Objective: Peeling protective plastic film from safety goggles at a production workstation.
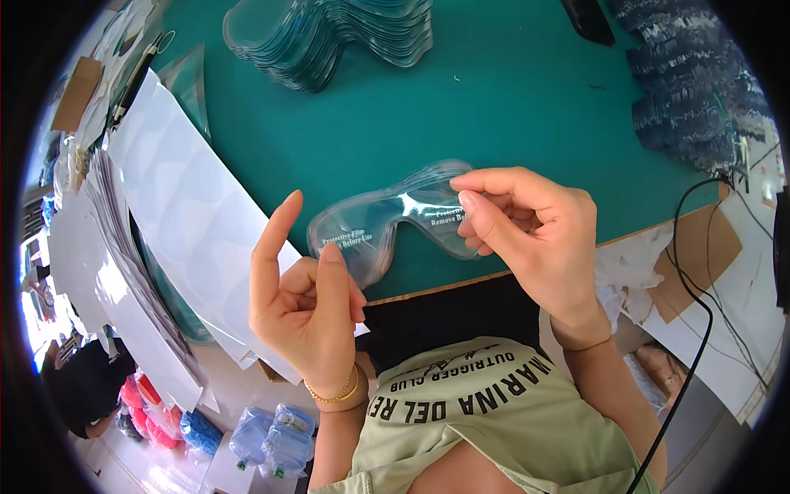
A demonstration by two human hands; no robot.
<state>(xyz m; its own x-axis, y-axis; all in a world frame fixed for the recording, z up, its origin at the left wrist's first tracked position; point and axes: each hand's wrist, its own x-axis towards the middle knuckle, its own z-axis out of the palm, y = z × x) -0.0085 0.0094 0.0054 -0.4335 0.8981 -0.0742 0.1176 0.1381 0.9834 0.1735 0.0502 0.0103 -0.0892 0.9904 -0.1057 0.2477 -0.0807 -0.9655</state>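
Note:
A small pile of clear goggle-shaped lenses (372,216), with printed film on top, sits near the front edge of the green table. My right hand (531,230) pinches the right end of the lenses between thumb and forefinger; whether it grips one layer or several is hard to see. Over the left end is my left hand (309,305), forefinger stretched up and apart from the thumb, the other fingers curled. The thumb tip overlaps the lens, but I cannot tell whether it touches. A taller stack of similar clear lenses (329,41) stands at the far side.
White paper sheets (177,173) cover the table's left side. Dark, ridged stacks (691,90) fill the far right, near a black object (587,20). A black cable (695,296) runs down the right side. Plastic-wrapped bundles (276,436) lie below left. A person in black (86,383) is at far left.

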